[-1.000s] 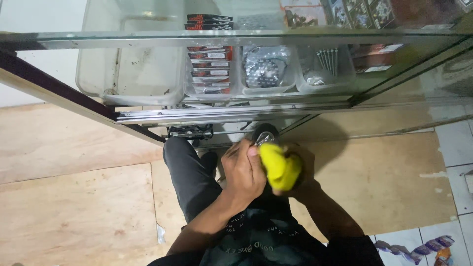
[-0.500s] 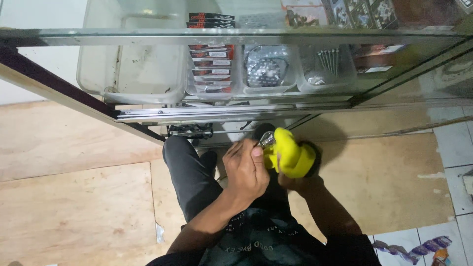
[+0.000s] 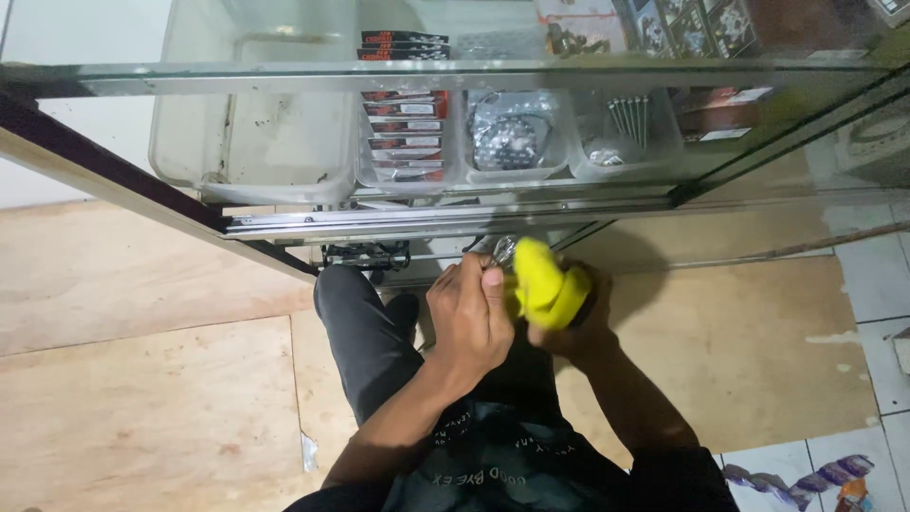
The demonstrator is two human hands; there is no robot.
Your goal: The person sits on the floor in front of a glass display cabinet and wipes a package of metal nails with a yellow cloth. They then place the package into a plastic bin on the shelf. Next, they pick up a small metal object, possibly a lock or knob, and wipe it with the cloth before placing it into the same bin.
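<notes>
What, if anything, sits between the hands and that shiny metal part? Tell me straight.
Nothing visible stands between. The left hand grips the shiny metal part directly with its fingertips. The right hand presses a yellow cloth against it, so only that cloth lies between the right hand and the part.

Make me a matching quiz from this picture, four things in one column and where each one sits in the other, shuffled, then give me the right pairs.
Things:
1. yellow cloth
2. long nails
3. large clear bin
4. shiny metal part

Places:
A. leftmost on the glass cabinet's shelf
B. clear bin near the right end of the shelf
C. wrapped over the right hand
D. at the fingers of the left hand

Pairs: 1-C, 2-B, 3-A, 4-D
</notes>
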